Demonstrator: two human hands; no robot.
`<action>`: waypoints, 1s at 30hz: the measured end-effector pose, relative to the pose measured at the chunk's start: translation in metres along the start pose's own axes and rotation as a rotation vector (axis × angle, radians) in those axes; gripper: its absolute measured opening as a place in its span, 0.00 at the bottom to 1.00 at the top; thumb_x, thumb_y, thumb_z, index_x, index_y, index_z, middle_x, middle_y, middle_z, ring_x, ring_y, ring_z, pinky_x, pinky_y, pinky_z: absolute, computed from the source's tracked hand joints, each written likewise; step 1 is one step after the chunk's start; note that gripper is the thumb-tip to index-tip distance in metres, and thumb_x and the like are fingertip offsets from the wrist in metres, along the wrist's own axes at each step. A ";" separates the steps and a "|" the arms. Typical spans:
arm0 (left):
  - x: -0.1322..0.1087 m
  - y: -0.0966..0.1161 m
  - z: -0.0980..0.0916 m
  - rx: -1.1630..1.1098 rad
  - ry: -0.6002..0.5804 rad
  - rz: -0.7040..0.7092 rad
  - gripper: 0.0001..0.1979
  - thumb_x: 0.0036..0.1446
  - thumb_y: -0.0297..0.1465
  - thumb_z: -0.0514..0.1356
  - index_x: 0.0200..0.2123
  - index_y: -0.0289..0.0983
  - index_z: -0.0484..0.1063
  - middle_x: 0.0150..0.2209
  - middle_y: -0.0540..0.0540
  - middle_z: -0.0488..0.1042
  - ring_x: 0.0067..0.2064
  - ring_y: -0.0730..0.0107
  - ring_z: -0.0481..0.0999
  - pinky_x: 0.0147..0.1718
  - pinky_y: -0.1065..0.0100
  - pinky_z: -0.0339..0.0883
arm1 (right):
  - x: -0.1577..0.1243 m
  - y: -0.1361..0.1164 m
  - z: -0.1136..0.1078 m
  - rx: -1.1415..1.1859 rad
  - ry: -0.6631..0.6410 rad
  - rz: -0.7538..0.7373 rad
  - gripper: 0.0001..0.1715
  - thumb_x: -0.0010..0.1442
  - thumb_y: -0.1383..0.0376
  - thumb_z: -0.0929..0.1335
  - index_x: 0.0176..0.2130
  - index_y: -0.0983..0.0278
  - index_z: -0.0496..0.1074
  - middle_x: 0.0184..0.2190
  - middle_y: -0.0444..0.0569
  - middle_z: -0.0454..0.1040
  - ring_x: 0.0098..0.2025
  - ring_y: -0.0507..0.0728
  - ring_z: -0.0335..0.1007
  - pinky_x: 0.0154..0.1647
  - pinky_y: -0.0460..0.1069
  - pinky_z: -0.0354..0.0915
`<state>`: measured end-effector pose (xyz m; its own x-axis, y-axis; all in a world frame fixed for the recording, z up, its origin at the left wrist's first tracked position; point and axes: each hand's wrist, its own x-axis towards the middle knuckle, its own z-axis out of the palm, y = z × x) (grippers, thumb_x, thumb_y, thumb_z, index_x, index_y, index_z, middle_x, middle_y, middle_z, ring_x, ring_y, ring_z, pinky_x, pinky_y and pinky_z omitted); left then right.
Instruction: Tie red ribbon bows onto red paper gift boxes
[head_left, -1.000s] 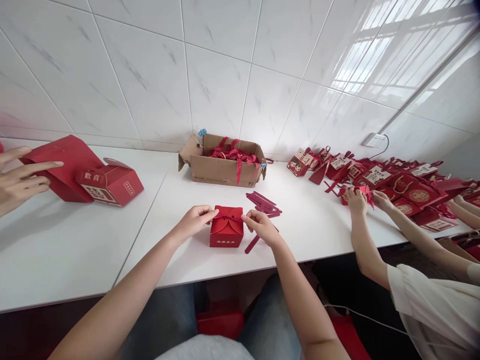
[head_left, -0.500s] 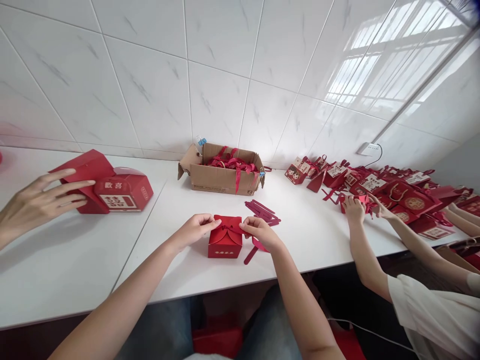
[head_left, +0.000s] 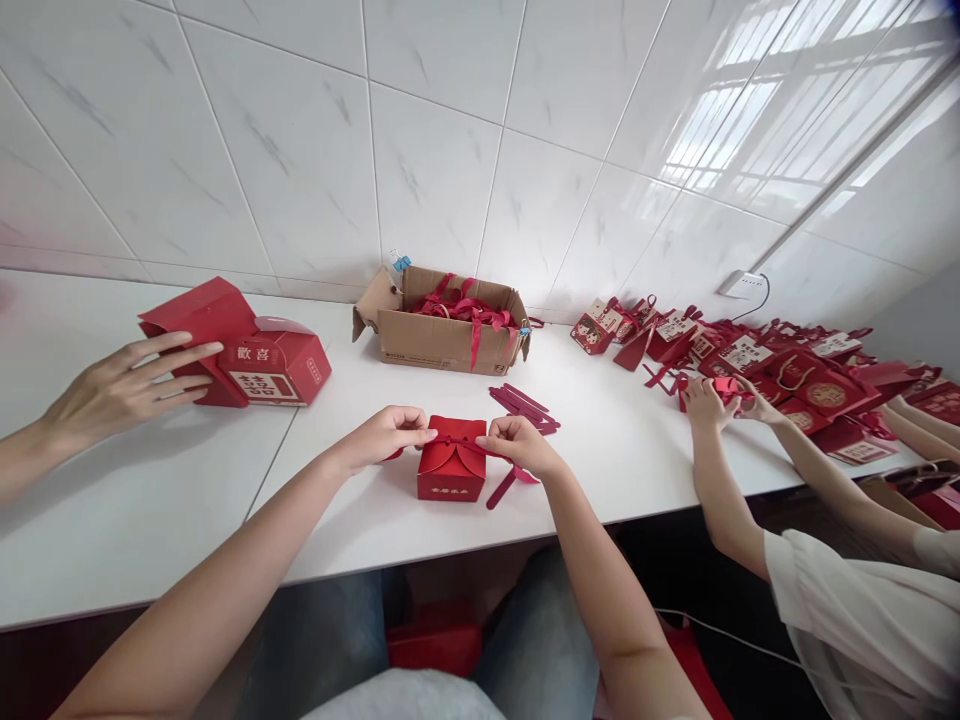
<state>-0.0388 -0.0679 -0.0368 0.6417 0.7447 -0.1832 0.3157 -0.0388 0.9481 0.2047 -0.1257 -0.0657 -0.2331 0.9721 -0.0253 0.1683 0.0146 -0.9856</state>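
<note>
A small red gift box (head_left: 451, 484) with pale lettering on its front stands upright on the white table before me. Across its top runs a red ribbon (head_left: 457, 441), stretched between my two hands. My left hand (head_left: 390, 438) pinches the ribbon at the box's left upper edge. On the other side my right hand (head_left: 520, 445) pinches it, with a loose tail hanging to the right. Just behind the box lie several flat dark red ribbon strips (head_left: 523, 408), and one more strip (head_left: 501, 490) rests beside its right side.
An open cardboard box (head_left: 450, 340) full of red ribbons stands against the tiled wall. At left a person's hand (head_left: 127, 390) touches larger red boxes (head_left: 274, 365). To the right, a co-worker's hands (head_left: 712, 402) hold a small red box, near a pile of finished-looking red boxes (head_left: 810, 385).
My hands have drawn slightly apart, and the ribbon on the box top is pulled straighter and tighter. The view has shifted a little. The co-worker's hands at right have closed further around their box.
</note>
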 end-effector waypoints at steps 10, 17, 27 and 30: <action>0.002 0.001 0.001 0.013 0.055 0.021 0.18 0.47 0.40 0.64 0.19 0.36 0.61 0.22 0.53 0.59 0.22 0.78 0.54 0.19 0.73 0.46 | -0.001 0.012 -0.004 -0.063 0.013 0.003 0.26 0.50 0.49 0.72 0.21 0.64 0.60 0.17 0.35 0.48 0.20 0.45 0.42 0.21 0.46 0.40; 0.000 0.002 0.005 0.011 0.095 -0.014 0.18 0.46 0.42 0.64 0.20 0.37 0.61 0.21 0.54 0.57 0.21 0.79 0.51 0.18 0.73 0.42 | -0.006 0.016 -0.006 -0.073 -0.016 0.050 0.26 0.54 0.47 0.69 0.23 0.64 0.61 0.19 0.37 0.51 0.22 0.46 0.44 0.23 0.46 0.42; -0.005 -0.003 0.007 0.036 0.119 -0.001 0.18 0.50 0.45 0.62 0.23 0.37 0.63 0.24 0.53 0.58 0.24 0.77 0.54 0.19 0.73 0.45 | -0.013 0.019 -0.015 0.239 -0.204 -0.047 0.16 0.56 0.55 0.71 0.30 0.66 0.73 0.22 0.43 0.68 0.26 0.49 0.63 0.31 0.47 0.59; -0.003 -0.007 0.007 0.084 0.143 0.029 0.18 0.50 0.45 0.62 0.23 0.37 0.62 0.24 0.53 0.60 0.25 0.75 0.56 0.21 0.72 0.49 | -0.013 0.018 -0.011 0.346 -0.207 -0.095 0.14 0.55 0.58 0.72 0.38 0.66 0.76 0.26 0.45 0.73 0.30 0.51 0.68 0.36 0.49 0.63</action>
<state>-0.0380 -0.0747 -0.0444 0.5471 0.8297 -0.1110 0.3591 -0.1128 0.9265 0.2212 -0.1358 -0.0813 -0.4260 0.9020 0.0700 -0.1870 -0.0120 -0.9823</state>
